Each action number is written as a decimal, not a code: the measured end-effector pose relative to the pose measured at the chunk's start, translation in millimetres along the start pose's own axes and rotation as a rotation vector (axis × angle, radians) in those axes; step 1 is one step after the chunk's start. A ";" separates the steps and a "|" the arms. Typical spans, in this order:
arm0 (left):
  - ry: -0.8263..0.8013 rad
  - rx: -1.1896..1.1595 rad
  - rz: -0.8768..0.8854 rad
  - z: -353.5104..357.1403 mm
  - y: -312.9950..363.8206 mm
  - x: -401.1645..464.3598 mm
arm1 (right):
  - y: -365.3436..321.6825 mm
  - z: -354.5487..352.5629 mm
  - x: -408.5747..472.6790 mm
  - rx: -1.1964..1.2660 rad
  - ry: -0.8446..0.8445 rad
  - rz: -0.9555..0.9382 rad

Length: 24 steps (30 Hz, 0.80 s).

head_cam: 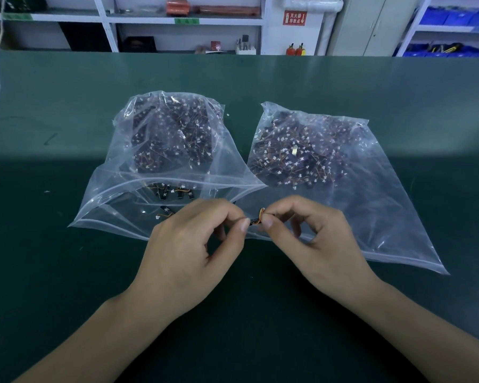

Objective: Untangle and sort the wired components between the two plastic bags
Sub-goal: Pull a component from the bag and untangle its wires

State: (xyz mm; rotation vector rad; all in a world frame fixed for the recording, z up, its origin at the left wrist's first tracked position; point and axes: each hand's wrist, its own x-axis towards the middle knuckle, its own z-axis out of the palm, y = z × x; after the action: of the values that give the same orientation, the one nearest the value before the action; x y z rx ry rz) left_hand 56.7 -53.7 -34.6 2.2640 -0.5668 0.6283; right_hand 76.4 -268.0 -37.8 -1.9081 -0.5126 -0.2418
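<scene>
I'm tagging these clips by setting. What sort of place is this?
Probably an electronics assembly workshop or stockroom: a green work mat, two plastic bags of small wired components, and shelves with blue parts bins behind.

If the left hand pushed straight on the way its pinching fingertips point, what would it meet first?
Probably the right hand: the left hand pinches one end of the small black wired component, the right pinches the other, fingertips nearly facing. Depth is unclear.
</scene>
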 end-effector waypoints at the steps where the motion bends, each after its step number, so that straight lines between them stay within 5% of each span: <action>1: 0.001 -0.001 -0.003 0.1 -0.1 0.0 | 0.1 0.0 -0.2 0.004 -0.006 0.002; 24: 0.045 -0.041 0.018 1.4 -3.3 1.3 | -2.2 -0.5 0.4 0.007 -0.018 0.021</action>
State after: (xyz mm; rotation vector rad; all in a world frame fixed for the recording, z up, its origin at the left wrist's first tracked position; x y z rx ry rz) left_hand 60.0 -52.8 -36.4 2.2033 -0.5737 0.6684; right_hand 75.8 -267.7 -35.6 -1.9094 -0.5049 -0.2089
